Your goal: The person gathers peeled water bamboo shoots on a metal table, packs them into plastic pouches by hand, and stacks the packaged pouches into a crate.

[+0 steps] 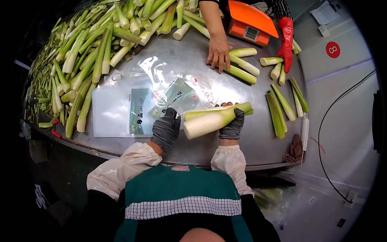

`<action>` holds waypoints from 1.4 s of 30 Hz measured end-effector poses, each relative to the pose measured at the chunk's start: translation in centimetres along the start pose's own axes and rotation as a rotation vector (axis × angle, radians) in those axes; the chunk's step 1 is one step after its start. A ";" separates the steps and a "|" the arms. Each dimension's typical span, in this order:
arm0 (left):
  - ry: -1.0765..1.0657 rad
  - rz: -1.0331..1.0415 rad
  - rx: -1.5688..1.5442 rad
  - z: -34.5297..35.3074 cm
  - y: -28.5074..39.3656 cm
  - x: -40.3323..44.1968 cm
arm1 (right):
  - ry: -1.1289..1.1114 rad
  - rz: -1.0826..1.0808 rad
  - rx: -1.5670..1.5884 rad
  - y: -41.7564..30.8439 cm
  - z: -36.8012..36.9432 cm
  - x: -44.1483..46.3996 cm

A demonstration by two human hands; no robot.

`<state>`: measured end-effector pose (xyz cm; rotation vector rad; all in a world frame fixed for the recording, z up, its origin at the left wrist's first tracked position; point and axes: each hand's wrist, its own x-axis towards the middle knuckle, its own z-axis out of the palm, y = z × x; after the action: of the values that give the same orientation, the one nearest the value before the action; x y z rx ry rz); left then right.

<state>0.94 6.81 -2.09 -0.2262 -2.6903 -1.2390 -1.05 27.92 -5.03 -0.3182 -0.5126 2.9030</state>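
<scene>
My right hand (232,126), in a grey glove with bare fingertips, is wrapped around a small bunch of water bamboo shoots (205,123). Their thick white ends point left and their green ends stick out past my fingers. My left hand (166,130), gloved alike, is closed at the near edge of a clear plastic bag (177,93) with a green label. The bag's mouth lies close to the shoots' white ends, apparently apart from them. Under and left of it, a stack of flat printed bags (111,113) rests on the metal table (193,150).
A large heap of shoots (86,52) covers the table's left and back. Across from me, a co-worker's bare hand (219,50) touches shoots, while a red-gloved hand (286,48) reaches others. An orange scale (252,24) stands behind. Several shoots (278,109) and a brown cloth (295,149) lie right.
</scene>
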 end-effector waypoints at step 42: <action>-0.632 0.274 0.544 3.6 1.9 3.9 | -0.091 0.408 -0.025 2.7 -3.8 -0.9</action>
<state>-2.76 11.00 -2.15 -1.0014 -3.2190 -0.3555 0.40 26.41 -9.34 -0.3294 -0.5549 3.3209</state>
